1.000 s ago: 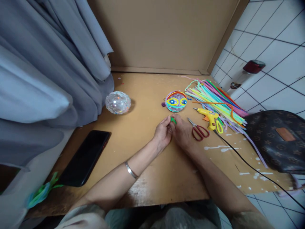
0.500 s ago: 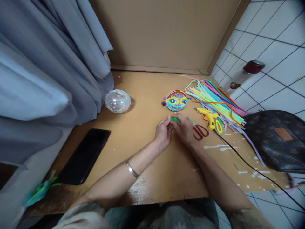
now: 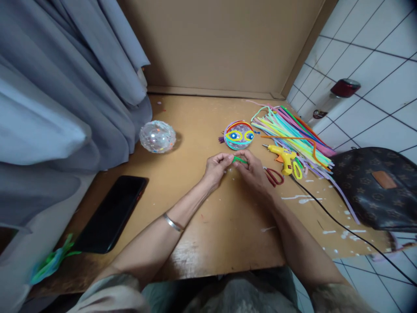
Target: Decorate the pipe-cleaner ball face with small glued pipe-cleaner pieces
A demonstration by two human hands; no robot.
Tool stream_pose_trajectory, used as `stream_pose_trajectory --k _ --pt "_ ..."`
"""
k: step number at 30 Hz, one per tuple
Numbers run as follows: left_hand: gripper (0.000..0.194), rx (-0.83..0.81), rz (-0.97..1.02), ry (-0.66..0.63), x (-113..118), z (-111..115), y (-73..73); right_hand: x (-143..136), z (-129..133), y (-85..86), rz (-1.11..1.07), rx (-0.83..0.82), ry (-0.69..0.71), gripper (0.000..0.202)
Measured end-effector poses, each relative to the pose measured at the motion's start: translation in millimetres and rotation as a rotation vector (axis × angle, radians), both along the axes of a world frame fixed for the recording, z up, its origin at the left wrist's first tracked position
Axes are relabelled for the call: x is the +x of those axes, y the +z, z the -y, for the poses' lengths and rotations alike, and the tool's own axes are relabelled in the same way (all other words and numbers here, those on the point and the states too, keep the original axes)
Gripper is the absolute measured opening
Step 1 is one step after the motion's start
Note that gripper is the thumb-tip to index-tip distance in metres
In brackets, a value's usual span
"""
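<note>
green strip (image 3: 240,160) runs roughly crosswise between left hand (image 3: 215,168) and right hand (image 3: 254,170), so neither's really nearer | both pinching it, fingers mostly closed | over tabletop (image 3: 221,234), nearer far edge tbh

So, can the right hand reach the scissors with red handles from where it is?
Most likely yes: the scissors lie just beside the right hand, their red handles uncovered, though that hand is holding a green piece.
</note>
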State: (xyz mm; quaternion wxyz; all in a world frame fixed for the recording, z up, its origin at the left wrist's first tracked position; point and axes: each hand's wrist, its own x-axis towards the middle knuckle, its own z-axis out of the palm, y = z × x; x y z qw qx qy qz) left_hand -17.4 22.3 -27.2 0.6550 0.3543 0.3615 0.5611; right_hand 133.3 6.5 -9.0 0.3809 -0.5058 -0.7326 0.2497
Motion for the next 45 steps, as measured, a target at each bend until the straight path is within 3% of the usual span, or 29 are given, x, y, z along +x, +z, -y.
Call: stream_pose_trajectory --k 6,11,18,27,31,36,42,45 --pt "0.049 -0.004 -0.074 0.031 1 4 3.1 3 3 7.7 0.584 0.236 -0.191 0.029" --pt "0.044 -0.008 -0.083 0.092 4 7 5.8 -3 7 5.3 0.756 0.441 -0.226 0.034" --pt "0.047 -0.097 0.038 0.15 8 9 6.9 -11 13 2.3 0.764 0.475 -0.143 0.034" --pt "0.045 -0.266 0.223 0.17 18 19 12.6 -31 24 -5.2 0.65 0.238 -0.123 0.029" --pt "0.045 -0.327 0.271 0.131 20 21 15.7 -31 26 -6.2 0.597 0.278 -0.164 0.033" --pt "0.037 -0.271 0.299 0.148 20 20 14.1 -29 23 -10.5 0.447 0.334 -0.228 0.036" --pt "0.034 -0.306 0.305 0.185 21 19 11.8 -36 23 -9.5 0.401 0.112 -0.297 0.028" --pt "0.036 -0.3 0.289 0.194 22 20 12.2 -38 23 -6.6 0.411 0.097 -0.31 0.025"
